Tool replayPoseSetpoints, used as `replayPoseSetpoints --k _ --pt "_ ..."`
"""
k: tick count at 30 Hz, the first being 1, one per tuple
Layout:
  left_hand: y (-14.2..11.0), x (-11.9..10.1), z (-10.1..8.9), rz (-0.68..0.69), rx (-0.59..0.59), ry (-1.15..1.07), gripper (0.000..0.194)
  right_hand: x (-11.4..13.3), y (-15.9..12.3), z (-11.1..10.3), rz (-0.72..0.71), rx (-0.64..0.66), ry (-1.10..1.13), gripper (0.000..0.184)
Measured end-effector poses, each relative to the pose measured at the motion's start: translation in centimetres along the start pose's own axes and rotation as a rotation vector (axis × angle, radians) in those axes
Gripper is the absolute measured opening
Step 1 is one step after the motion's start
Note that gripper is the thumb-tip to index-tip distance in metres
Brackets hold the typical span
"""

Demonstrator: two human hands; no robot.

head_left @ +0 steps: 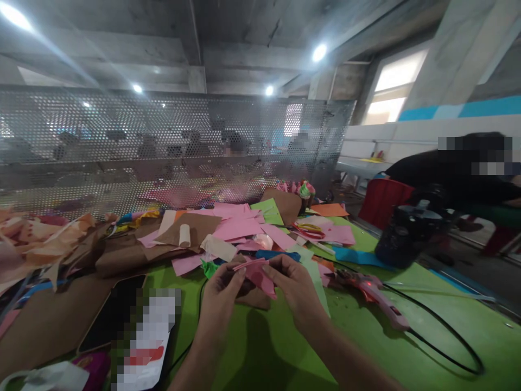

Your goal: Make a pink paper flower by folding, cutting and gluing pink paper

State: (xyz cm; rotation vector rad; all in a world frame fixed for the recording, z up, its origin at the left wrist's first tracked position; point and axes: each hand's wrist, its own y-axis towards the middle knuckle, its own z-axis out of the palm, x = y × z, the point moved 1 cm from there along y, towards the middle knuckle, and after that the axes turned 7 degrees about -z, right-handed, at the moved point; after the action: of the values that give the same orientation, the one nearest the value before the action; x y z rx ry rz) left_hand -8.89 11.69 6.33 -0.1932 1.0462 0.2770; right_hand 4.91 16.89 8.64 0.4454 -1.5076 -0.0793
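My left hand [222, 293] and my right hand [295, 288] are together above the green table cover [366, 336], both pinching a small folded piece of pink paper [258, 273]. The left fingers grip its left end and the right fingers curl over its right side. The paper's pointed end hangs down between the hands. A scrap of brown paper [254, 297] lies on the table just under them.
Sheets of pink, brown, green and orange paper [236, 228] are heaped behind my hands. A pink glue gun [374, 290] with a black cord [448, 336] lies to the right, near a black bottle [407, 231]. A phone [112, 315] lies at the left. A perforated metal screen [163, 141] backs the table. Another person sits at the far right.
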Motion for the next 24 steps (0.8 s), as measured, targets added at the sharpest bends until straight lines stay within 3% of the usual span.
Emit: replayPoseSetpoints --k 24 --pt "0.03 0.17 -0.40 0.007 -0.037 0.054 0.028 -0.50 0.50 -0.29 -0.056 -0.049 -0.060 0.020"
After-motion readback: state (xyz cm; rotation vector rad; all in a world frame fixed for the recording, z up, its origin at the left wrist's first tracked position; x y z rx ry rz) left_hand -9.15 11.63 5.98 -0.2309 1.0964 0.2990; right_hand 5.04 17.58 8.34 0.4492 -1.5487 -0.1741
